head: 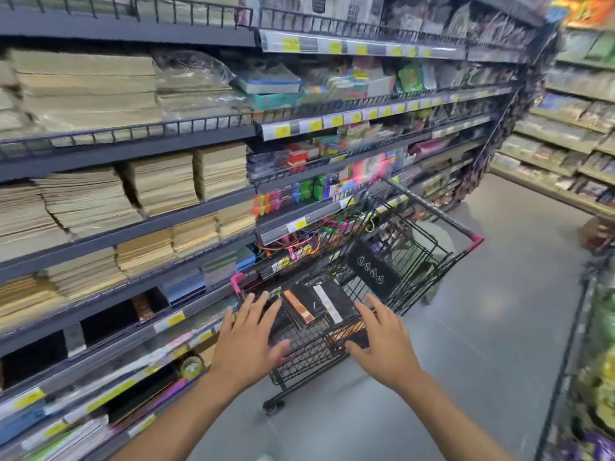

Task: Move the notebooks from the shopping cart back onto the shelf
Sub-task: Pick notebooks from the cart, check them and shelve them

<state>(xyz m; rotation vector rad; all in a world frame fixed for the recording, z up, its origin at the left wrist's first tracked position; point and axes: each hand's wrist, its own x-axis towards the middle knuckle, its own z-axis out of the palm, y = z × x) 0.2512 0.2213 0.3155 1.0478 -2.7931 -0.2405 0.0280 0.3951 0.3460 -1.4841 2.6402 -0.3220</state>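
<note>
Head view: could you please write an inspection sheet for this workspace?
Surface: grey floor; the cart stands on it beside the shelf.
Job's things: notebooks lie in the cart's near end; dark gaps show low on the shelf.
Clutter: paper stacks and coloured stationery fill the shelf.
Grippers: left hand and right hand open, fingers spread at the cart's near end, holding nothing.
Cables: nothing seen.
Surroundings: another stocked rack across the aisle; image blurred.
</note>
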